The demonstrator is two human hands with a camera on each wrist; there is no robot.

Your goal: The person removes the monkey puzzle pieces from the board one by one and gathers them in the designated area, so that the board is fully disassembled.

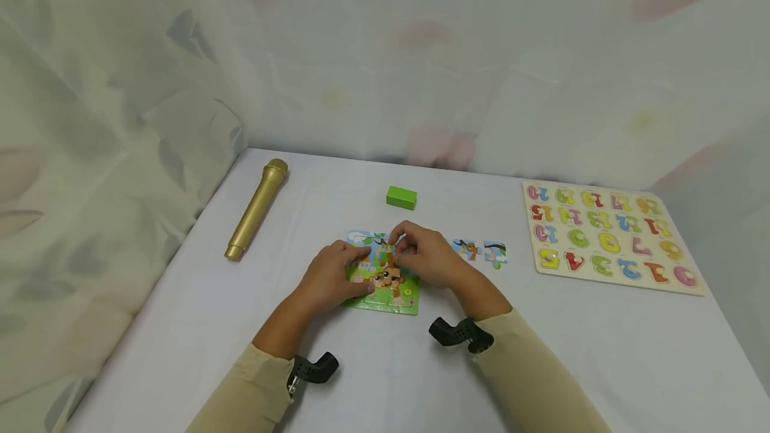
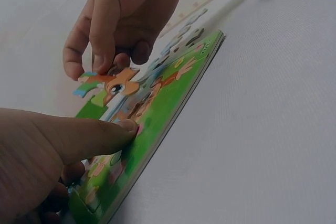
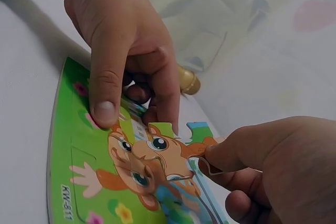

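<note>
A jigsaw board [image 1: 397,309] with a cartoon monkey on a green ground lies flat on the white table. Over its left part is the left hand [image 1: 327,277], its straight thumb resting on the picture and its other fingers loosely bent near the left side. The right hand [image 1: 430,256] pinches a jigsaw piece [image 2: 119,85] showing a monkey's eye between thumb and fingers. In the right wrist view this piece [image 3: 163,156] is tilted over the picture, just above the monkey's face. Part of the board is hidden under both hands.
Two loose jigsaw pieces [image 1: 496,252] lie right of the board, partly behind the right hand. A green block [image 1: 401,198] sits farther back. At the left is a gold microphone [image 1: 255,212]; at the right, a wooden number board [image 1: 607,242]. Patterned curtains [image 1: 385,59] hang behind the table.
</note>
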